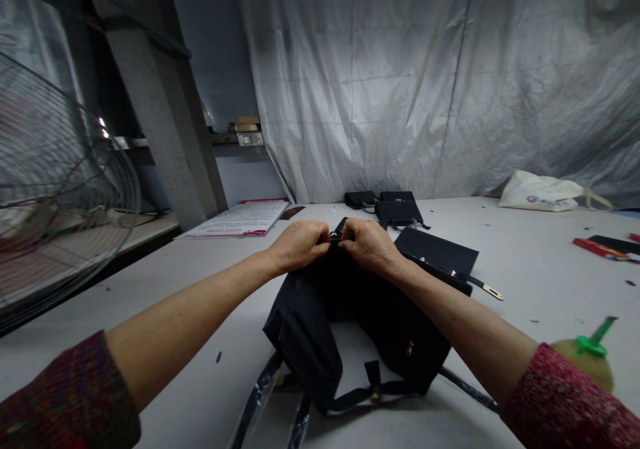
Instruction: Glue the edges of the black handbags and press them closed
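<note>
A black handbag (pixel 305 322) stands on the pale table in front of me, its inside facing me. My left hand (pixel 300 245) is closed on its far top edge. Close beside it, my right hand (pixel 369 247) pinches the same edge, with a small shiny spot showing between the two. Below hangs a gold zipper pull (pixel 410 349), and a narrow strap with a gold fitting (pixel 375 394) crosses the near side. Plastic-wrapped handles (pixel 259 395) stick out at the bottom. Behind my right forearm lies a black flap piece (pixel 440 250) with a gold-tipped strap (pixel 493 291).
Several small black bags (pixel 397 209) lie at the back of the table. To the right are a round bottle with a green nozzle (pixel 593 347), a red packet (pixel 597 249) and a white cloth bag (pixel 540 192). A printed board (pixel 235 219) and a fan (pixel 65 175) are left.
</note>
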The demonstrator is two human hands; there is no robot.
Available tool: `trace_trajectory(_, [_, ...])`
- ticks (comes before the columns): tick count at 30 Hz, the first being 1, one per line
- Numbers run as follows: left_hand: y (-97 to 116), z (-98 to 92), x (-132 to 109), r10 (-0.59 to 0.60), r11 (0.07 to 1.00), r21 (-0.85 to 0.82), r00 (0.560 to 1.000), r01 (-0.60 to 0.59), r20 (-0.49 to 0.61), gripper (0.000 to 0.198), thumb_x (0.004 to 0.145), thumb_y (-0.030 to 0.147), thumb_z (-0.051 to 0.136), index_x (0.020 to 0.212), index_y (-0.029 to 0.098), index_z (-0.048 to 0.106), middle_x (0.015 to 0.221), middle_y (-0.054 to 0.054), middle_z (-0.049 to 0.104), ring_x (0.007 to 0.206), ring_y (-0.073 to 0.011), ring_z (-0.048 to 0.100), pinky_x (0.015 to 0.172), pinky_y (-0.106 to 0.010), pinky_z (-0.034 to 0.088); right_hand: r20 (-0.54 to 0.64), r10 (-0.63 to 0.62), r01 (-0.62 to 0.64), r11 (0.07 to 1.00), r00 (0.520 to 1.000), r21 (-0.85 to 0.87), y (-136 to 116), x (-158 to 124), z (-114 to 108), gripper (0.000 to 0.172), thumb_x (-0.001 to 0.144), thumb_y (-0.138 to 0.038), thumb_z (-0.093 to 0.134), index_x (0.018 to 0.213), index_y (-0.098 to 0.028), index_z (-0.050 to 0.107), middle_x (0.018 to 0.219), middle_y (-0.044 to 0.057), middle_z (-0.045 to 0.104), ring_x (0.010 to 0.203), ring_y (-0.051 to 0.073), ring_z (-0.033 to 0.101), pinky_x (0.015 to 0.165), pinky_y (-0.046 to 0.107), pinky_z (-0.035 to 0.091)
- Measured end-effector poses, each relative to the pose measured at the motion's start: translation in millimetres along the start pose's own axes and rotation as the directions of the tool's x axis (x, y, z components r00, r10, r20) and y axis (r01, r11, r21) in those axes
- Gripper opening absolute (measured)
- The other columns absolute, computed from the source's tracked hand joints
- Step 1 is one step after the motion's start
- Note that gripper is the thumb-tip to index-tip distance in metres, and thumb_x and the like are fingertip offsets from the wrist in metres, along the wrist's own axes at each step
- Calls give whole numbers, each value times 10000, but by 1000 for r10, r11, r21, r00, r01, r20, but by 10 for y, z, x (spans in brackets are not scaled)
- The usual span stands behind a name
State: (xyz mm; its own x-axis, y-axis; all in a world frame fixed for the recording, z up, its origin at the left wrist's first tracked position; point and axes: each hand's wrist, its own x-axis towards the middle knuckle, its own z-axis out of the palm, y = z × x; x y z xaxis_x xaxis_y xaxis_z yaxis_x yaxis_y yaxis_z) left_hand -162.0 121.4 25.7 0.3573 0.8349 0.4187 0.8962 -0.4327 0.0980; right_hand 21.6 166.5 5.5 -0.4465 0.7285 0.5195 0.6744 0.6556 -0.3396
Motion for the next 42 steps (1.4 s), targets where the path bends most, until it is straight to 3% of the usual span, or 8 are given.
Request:
trace_trajectory(3, [-16,7,-4,-21,999,-32,1000,20,-22,124,816,291,552,844,194,626,811,-26,676,762,-182,607,657,-290,403,-4,8,-7,989,1000,149,21,37,-125,119,753,-281,705,830,-198,668,836,23,687,777,153,606,679,248,414])
trace_trajectory(8, [-41,38,27,-49,993,-104,999,46,-22,184,834,279,534,960,194,638,905,-42,692,859,-204,628,748,-315,447,-221,150,-68,938,964,339,119,79,-441,143,833,-259,593,899,-173,685,882,33,710,806,143,630,767,262,461])
trace_trajectory(10, [-32,54,57,-46,992,-116,999,45,-13,211,847,264,510,976,198,663,949,-48,703,908,-210,633,803,-327,457,-181,179,-114,940,967,320,166,74,-492,140,817,-216,594,903,-170,693,880,37,723,800,145,643,760,259,471])
trace_trajectory(13, [-10,86,103,-26,992,-121,1000,26,-1,245,852,241,487,976,200,694,979,-52,714,943,-216,637,855,-336,461,55,136,-145,965,989,220,210,62,-459,209,760,-171,661,963,-167,708,950,53,740,852,159,668,775,245,481])
trace_trajectory(15, [-3,107,121,-9,994,-113,1000,9,1,250,848,227,487,959,200,709,978,-51,719,949,-219,638,866,-339,462,201,110,-138,981,973,133,212,61,-399,273,738,-184,701,1011,-175,715,978,52,746,880,168,677,775,234,482])
trace_trajectory(18, [-18,128,123,6,994,-107,1000,-7,-11,248,838,206,490,935,198,719,975,-49,721,945,-215,637,858,-334,464,285,95,-104,994,954,18,187,77,-309,260,758,-238,698,1014,-214,741,931,27,755,869,176,679,741,232,469])
trace_trajectory(28, [-29,89,53,-18,993,-115,1000,16,-11,243,833,180,499,941,185,717,970,-50,717,940,-205,633,870,-330,460,281,80,-80,997,956,-13,146,107,-233,203,772,-301,674,936,-228,768,798,6,739,776,158,654,637,223,419])
trace_trajectory(42, [-25,76,75,-19,992,-122,1000,19,3,218,821,204,511,905,185,711,928,-33,712,893,-184,632,809,-287,446,179,57,-49,998,982,-50,138,124,-124,152,719,-293,657,817,-238,759,702,17,688,686,163,607,563,254,346])
